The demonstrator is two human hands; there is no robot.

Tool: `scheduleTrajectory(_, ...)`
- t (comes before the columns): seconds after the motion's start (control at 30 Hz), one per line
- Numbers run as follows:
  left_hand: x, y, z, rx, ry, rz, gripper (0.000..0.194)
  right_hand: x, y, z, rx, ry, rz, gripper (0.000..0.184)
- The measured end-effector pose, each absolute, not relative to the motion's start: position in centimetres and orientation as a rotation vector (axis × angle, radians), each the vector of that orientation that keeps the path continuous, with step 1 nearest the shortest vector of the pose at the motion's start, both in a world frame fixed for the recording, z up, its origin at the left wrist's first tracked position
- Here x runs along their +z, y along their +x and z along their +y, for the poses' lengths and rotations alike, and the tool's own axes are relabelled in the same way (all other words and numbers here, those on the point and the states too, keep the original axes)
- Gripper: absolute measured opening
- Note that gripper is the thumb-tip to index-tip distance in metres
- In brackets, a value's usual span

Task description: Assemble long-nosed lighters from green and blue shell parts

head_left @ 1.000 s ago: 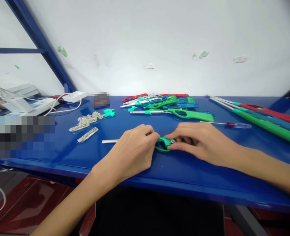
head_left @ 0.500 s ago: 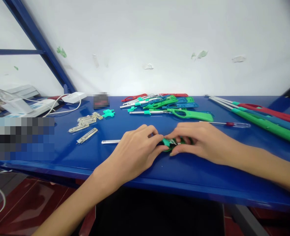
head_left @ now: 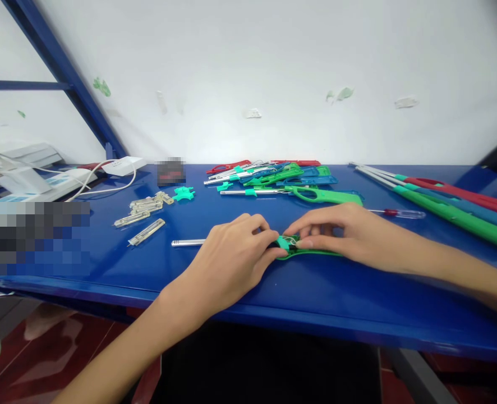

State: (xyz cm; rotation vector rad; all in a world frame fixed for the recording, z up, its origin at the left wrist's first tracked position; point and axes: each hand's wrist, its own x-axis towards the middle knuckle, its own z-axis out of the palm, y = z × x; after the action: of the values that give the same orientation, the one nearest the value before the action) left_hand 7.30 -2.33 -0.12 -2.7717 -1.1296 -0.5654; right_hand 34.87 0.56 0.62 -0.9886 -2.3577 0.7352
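Both my hands meet over a green plastic lighter handle (head_left: 311, 252) lying flat on the blue table (head_left: 231, 280). My left hand (head_left: 231, 255) is closed, its fingers pinching the handle's left end, where a teal part (head_left: 282, 242) and small wires show. A thin metal tube (head_left: 188, 242) sticks out to the left from under this hand. My right hand (head_left: 341, 233) presses down on the handle, thumb and forefinger pinched at the same teal part. Most of the handle is hidden under my right palm.
A heap of green, blue and red lighter parts (head_left: 274, 177) lies behind my hands. Finished long lighters (head_left: 450, 202) lie at the right, with a red-handled screwdriver (head_left: 400, 213) nearby. Small metal pieces (head_left: 145, 210) and a teal part (head_left: 184, 194) sit left. A white box with cables (head_left: 120, 165) is at the back left.
The green handle, first seen as a loop between my fingers, now lies flat under my right hand. My right hand shifted slightly up and right; my left hand stayed pinched at the joint.
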Motion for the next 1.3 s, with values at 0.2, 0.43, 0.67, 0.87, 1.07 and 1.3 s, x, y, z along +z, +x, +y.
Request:
scheduleTrajectory(0.2, -0.1, 7.5, -2.4, -0.561, -2.78, -1.133, 0.024, 0.6, 34.5, 0.5, 0.832, -1.049, -2.304, 0.027)
scheduleTrajectory(0.43, 0.3, 7.4, -2.4, -0.591, -2.831, -1.148, 0.026, 1.0, 34.3, 0.7, 0.924, -1.141, -2.266, 0.03)
scheduleTrajectory(0.67, 0.2, 7.5, -2.1, -0.695, -2.861, -1.232, 0.019, 0.9, 34.3, 0.9, 1.001, -1.177, -2.227, 0.034)
scheduleTrajectory(0.87, 0.4, 7.9, -2.1, -0.705, -2.876, -1.288, 0.018, 1.3, 34.2, 0.9, 1.02, -1.204, -2.22, 0.031)
scheduleTrajectory(1.07, 0.5, 8.2, -2.3, -0.636, -2.86, -1.329, 0.019, 1.1, 34.3, 0.9, 1.008, -1.206, -2.218, 0.028)
scheduleTrajectory(1.3, 1.0, 8.4, -2.5, -0.504, -2.837, -1.329, 0.023, 1.0, 34.2, 0.9, 0.975, -1.179, -2.214, 0.026)
